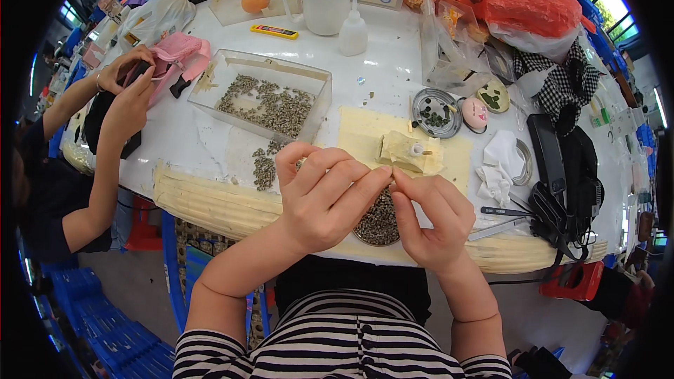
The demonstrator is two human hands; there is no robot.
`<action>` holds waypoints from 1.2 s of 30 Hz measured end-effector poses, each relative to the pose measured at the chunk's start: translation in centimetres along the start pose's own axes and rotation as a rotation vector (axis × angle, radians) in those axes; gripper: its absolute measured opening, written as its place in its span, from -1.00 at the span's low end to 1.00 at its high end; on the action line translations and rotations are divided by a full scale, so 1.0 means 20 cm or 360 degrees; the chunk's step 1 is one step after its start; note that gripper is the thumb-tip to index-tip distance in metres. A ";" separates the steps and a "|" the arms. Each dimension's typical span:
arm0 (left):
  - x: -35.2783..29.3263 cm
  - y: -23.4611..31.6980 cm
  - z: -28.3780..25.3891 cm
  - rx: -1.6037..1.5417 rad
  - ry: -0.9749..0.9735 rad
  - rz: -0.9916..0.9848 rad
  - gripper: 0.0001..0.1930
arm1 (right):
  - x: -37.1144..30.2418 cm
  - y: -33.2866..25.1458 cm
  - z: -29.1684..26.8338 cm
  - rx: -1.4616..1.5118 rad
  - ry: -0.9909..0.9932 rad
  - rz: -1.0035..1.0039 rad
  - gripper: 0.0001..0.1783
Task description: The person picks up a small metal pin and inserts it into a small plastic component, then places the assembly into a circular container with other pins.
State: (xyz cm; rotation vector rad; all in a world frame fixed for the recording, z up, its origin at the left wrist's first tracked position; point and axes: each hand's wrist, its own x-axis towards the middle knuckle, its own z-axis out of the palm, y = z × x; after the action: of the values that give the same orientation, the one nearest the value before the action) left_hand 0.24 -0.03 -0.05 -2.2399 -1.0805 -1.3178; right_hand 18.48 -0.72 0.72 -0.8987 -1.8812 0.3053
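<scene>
My left hand and my right hand meet at the fingertips above the table's near edge. Both are closed in a pinch; whatever lies between the fingers is too small to make out. Just below them, partly covered by my hands, is a round dish heaped with small grey-brown metallic-looking pieces. Beyond my fingertips stands a tape-covered block with a short whitish peg-like part on top. It rests on a pale yellow sheet.
At left a clear plastic tray holds similar pieces; a loose pile lies beside it. A dish of dark green bits, tweezers and a black bag are at right. A white mug stands behind; another person's arms reach in left.
</scene>
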 end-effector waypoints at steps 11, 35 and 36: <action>0.02 -0.02 0.00 -0.0392 -0.0064 -0.0083 -0.68 | -0.03 0.01 -0.04 0.0670 -0.0090 0.0755 -0.93; 0.03 -0.04 -0.02 -0.1063 -0.0195 -0.0380 -0.80 | -0.02 0.01 -0.07 0.1555 -0.0418 0.1162 -0.84; 0.03 -0.04 -0.02 -0.1052 -0.0191 -0.0371 -0.79 | -0.02 0.01 -0.07 0.1552 -0.0415 0.1163 -0.84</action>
State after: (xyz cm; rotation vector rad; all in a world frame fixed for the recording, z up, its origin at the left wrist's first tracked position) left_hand -0.49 0.58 0.58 -2.7447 -1.0825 -1.8757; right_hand 19.92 -1.15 1.04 -0.8106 -1.2616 1.6721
